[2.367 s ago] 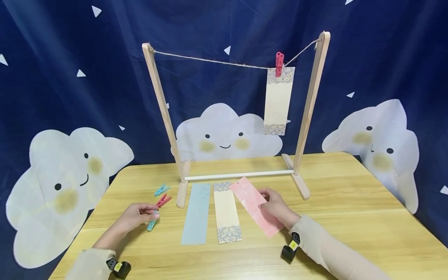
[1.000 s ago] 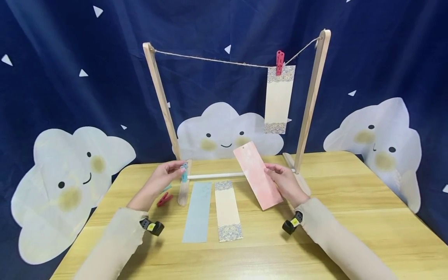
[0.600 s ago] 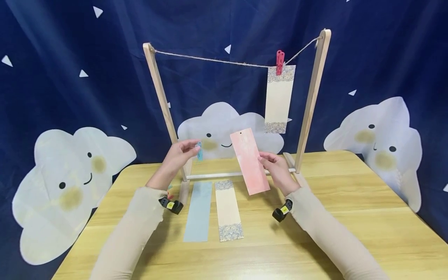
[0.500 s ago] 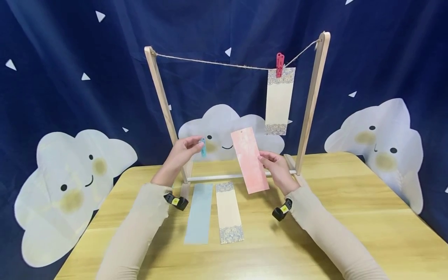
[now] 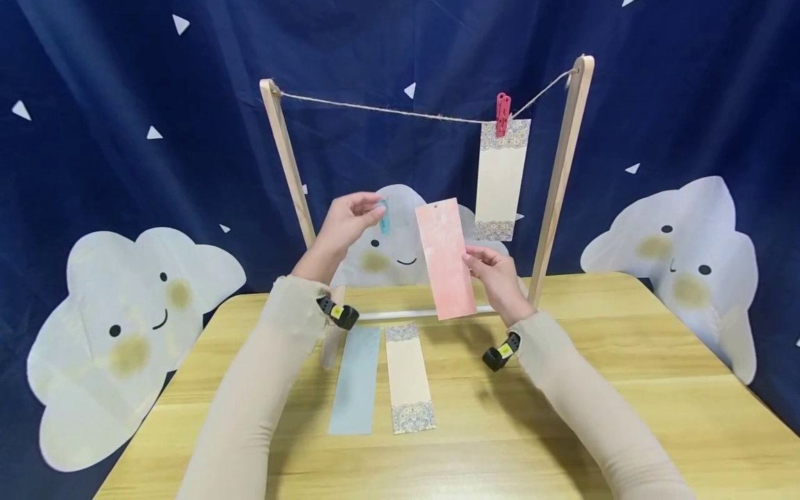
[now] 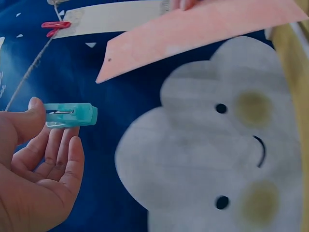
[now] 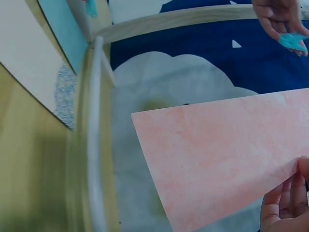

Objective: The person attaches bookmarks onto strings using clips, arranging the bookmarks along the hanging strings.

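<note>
My left hand (image 5: 350, 221) pinches a teal clothespin (image 6: 72, 115) between thumb and fingers, raised below the string (image 5: 375, 108) of a wooden frame. Close by on the right, my right hand (image 5: 496, 274) holds a pink bookmark (image 5: 445, 260) by its right edge. The bookmark stands nearly upright in the air, with a small hole near its top end. From the right part of the string hangs a cream bookmark (image 5: 498, 180) with patterned ends, clipped by a red clothespin (image 5: 503, 114).
On the table (image 5: 500, 430) lie a light blue bookmark (image 5: 356, 382) and a second cream patterned bookmark (image 5: 410, 378), side by side. The frame's left post (image 5: 289, 163) and right post (image 5: 561, 180) rise at the back. A dark blue curtain (image 5: 375, 42) with clouds hangs behind.
My left hand picked up the teal clothespin from the table and moved up and right with it. My right hand lifted the pink bookmark off the table and turned it more upright.
</note>
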Tool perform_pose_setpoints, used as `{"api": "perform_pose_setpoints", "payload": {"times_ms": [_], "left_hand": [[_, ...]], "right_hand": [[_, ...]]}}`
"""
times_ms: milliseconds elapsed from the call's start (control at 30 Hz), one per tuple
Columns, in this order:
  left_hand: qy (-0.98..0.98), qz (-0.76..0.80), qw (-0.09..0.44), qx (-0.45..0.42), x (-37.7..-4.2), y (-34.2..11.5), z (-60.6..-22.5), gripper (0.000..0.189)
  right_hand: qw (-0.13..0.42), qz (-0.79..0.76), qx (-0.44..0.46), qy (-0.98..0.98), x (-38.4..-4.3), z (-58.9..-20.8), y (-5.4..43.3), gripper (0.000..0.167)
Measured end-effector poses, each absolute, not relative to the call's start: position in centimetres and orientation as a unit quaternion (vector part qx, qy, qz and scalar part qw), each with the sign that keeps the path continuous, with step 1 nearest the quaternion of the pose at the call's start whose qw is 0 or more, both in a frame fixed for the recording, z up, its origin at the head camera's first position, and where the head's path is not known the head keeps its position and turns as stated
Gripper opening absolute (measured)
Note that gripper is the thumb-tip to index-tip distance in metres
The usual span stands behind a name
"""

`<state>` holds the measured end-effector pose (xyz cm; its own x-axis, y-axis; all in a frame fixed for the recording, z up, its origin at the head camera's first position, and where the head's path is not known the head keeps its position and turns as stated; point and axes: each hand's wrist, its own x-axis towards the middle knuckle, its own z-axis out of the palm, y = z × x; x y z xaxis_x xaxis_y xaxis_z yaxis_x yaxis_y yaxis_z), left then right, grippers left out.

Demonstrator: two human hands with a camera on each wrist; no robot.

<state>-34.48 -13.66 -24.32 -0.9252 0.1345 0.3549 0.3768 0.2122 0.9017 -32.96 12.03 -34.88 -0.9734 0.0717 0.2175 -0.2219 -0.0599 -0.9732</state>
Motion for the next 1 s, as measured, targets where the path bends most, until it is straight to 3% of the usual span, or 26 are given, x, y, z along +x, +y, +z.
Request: {"api": "perform_pose_setpoints", "payload": {"times_ms": [833, 1000], "left_hand": [[-0.76, -0.614, 0.134, -0.167, -35.7, -8.1, -12.2, 0.021], [-0.76, -0.599, 0.188, -0.167, -35.9, -7.0, -10.9, 0.021]], "right_hand": [[0.157, 0.738, 0.089, -0.65, -34.3, -30.1, 10.9, 0.027], [0.164, 0.745, 0.081, -0.641, -34.5, -29.3, 10.9, 0.027]]}}
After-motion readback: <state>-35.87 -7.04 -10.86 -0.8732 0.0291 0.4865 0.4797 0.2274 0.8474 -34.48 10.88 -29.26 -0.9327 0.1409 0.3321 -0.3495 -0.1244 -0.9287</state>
